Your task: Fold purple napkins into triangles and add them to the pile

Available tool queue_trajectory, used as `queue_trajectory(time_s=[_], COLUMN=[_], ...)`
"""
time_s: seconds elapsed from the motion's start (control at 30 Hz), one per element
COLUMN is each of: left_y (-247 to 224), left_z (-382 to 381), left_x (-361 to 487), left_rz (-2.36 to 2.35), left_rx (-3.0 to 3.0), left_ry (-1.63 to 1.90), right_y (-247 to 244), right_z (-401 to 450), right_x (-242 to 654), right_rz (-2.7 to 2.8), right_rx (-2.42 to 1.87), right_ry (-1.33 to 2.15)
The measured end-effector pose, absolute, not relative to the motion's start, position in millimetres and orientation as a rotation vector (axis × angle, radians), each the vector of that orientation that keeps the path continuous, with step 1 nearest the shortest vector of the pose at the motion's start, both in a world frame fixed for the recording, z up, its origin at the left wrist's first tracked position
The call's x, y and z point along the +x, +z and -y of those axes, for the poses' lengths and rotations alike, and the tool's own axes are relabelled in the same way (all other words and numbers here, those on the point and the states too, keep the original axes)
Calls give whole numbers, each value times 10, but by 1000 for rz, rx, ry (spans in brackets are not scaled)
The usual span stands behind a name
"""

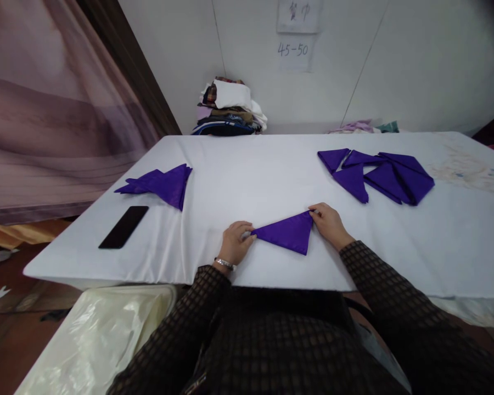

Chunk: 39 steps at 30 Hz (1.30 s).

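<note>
A purple cloth napkin, folded into a triangle, lies near the front edge of the white-covered table. My left hand pinches its narrow left corner between thumb and fingers. At the upper right corner, my right hand grips the cloth the same way. One corner of the triangle points toward me, touched by neither hand. To the left sits a pile of folded purple napkins. Several more folded purple napkins lie overlapping at the back right.
A black phone lies at the table's left side. Behind the table's far edge, folded clothes are stacked against the wall. A plastic-covered surface stands below the front left edge. A curtain hangs at the left.
</note>
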<state>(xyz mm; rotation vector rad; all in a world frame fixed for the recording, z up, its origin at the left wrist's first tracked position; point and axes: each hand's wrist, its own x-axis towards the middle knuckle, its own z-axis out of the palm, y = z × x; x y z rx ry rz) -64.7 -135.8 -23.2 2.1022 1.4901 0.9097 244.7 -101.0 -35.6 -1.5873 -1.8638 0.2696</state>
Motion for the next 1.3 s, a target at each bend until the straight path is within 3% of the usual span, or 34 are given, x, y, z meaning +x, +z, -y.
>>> queue_trajectory(time_s=[0.47, 1.0, 1.3], left_y=[-180, -188, 141], left_z=[1363, 1397, 1442], left_x=[-745, -745, -242], left_rz=[-1278, -1310, -1403], left_rx=[2314, 2450, 2537], left_ry=[624, 594, 523], right_y=[-345, -328, -247], right_z=[1021, 992, 1018], right_x=[2439, 2408, 2374], right_rz=[1890, 1913, 1972], right_rx=[-1569, -1625, -1723], right_ry=[278, 304, 299])
